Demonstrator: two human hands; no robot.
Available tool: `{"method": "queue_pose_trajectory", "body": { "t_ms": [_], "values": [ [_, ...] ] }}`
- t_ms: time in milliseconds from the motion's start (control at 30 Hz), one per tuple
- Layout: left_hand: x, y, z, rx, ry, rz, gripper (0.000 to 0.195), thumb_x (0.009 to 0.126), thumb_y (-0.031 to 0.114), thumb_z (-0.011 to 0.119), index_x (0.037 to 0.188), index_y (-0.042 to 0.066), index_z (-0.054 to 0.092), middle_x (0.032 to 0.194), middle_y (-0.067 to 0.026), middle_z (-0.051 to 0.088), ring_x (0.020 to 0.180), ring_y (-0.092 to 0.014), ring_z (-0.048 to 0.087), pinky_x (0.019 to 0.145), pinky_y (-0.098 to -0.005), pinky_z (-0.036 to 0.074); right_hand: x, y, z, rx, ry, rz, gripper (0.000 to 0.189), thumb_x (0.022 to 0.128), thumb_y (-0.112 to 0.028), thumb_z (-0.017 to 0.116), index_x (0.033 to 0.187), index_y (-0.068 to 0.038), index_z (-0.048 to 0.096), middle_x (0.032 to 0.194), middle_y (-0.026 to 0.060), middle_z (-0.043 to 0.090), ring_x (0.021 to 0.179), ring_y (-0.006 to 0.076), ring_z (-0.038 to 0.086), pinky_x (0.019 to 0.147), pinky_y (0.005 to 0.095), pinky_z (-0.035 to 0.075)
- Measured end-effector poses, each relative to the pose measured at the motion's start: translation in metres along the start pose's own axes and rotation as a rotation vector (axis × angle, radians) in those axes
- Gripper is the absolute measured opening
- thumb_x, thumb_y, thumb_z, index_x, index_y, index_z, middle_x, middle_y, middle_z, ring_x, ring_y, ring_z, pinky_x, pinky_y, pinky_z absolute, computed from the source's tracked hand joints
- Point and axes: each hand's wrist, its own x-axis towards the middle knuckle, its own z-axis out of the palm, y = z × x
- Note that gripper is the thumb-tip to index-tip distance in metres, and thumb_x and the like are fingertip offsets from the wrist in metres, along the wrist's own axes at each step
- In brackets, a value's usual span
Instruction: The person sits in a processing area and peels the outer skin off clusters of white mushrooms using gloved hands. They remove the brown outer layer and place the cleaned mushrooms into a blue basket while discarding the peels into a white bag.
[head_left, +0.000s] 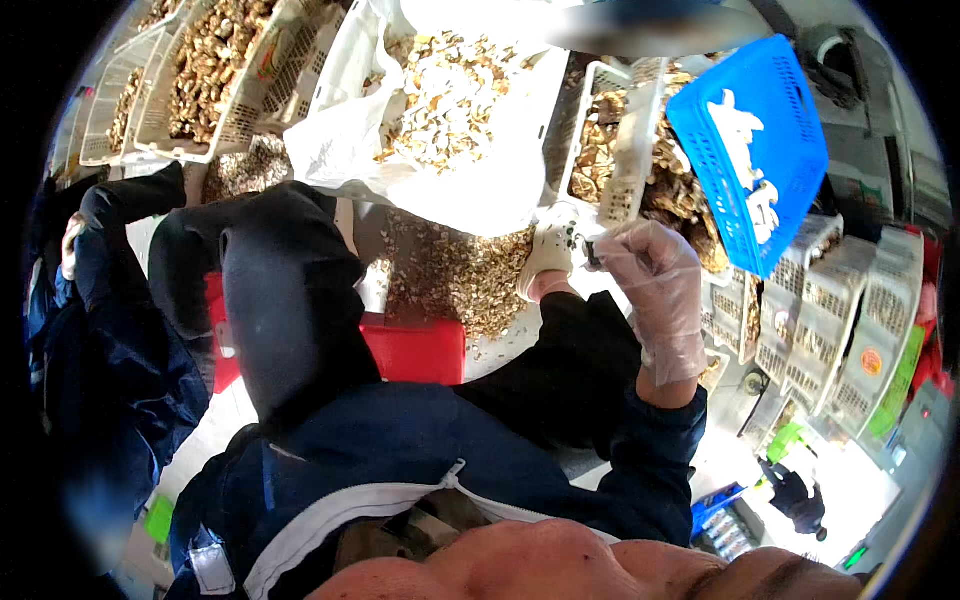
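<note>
My right hand, in a clear plastic glove, pinches a small dark object between thumb and fingers; what it is cannot be told. It is beside the near end of a white perforated crate of brown mushrooms. Farther right, a blue plastic basket stands tilted, with white mushroom pieces in it. Before me a large white lined container holds many pale, brown-edged mushroom pieces, partly washed out by glare. My left hand is out of view.
Mushroom trimmings lie heaped on the floor between my legs, by a white clog and a red plastic object. Mushroom-filled crates stand at upper left; more crates line the right. A co-worker's hand is at far left.
</note>
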Motion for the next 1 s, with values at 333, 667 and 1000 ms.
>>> {"method": "queue_pose_trajectory", "body": {
  "t_ms": [333, 667, 1000],
  "values": [
    [0.003, 0.003, 0.036, -0.052, -0.064, -0.022, 0.033, 0.104, 0.026, 0.052, 0.124, 0.006, 0.068, 0.11, -0.0043, 0.072, 0.097, -0.021, 0.066, 0.084, -0.0337, 0.053, 0.085, 0.029, 0.02, -0.249, -0.121, 0.084, 0.023, 0.09, -0.02, 0.078, 0.08, 0.0, 0.07, 0.07, 0.0028, 0.064, 0.063, 0.0094, 0.055, 0.06, 0.0304, 0.047],
    [0.031, 0.029, -0.021, -0.335, 0.017, 0.391, 0.035, 0.106, 0.027, 0.049, 0.123, 0.004, 0.068, 0.113, -0.0042, 0.072, 0.099, -0.023, 0.066, 0.086, -0.0356, 0.053, 0.064, -0.048, 0.042, -0.077, -0.166, -0.383, 0.024, 0.093, -0.018, 0.077, 0.086, 0.003, 0.068, 0.079, 0.0055, 0.065, 0.073, 0.0095, 0.057, 0.067, 0.0281, 0.048],
    [-0.098, 0.486, 0.04, 0.74, 0.334, 1.361, 0.037, 0.097, 0.02, 0.065, 0.13, 0.002, 0.067, 0.126, -0.0163, 0.072, 0.112, -0.033, 0.07, 0.101, -0.0392, 0.054, 0.185, 0.009, 0.085, 0.254, -0.42, -0.079, 0.01, 0.098, -0.011, 0.071, 0.091, -0.003, 0.069, 0.093, 0.0083, 0.075, 0.086, 0.0154, 0.072, 0.077, 0.027, 0.06]
  ]
}}
